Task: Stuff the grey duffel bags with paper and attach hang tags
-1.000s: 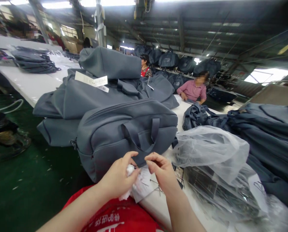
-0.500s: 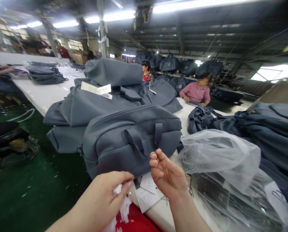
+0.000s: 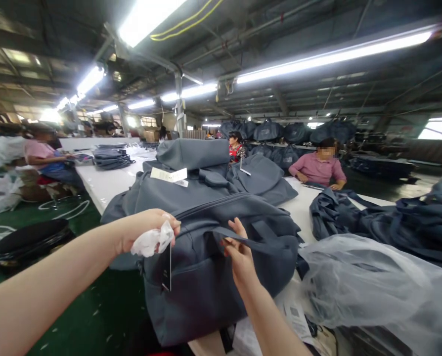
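Note:
A grey duffel bag (image 3: 206,287) stands at the near edge of the white table (image 3: 302,207), hanging partly over it. My left hand (image 3: 147,232) is closed on a crumpled white wad (image 3: 152,242) at the bag's upper left corner, and a dark tag (image 3: 166,272) dangles below the fingers. My right hand (image 3: 239,252) grips the bag's strap handle (image 3: 258,242) and holds it lifted off the bag's front.
More grey bags (image 3: 191,173) are piled behind the near one, and dark bags (image 3: 384,222) lie at right. A clear plastic bag (image 3: 373,287) sits at lower right, with paper tags (image 3: 295,316) beneath. Seated workers are at the far side and left. Green floor (image 3: 76,296) lies left.
My view has tilted up. My left hand rose with the white wad to the bag's top corner. My right hand moved from above the paper tags to grip the bag's handle.

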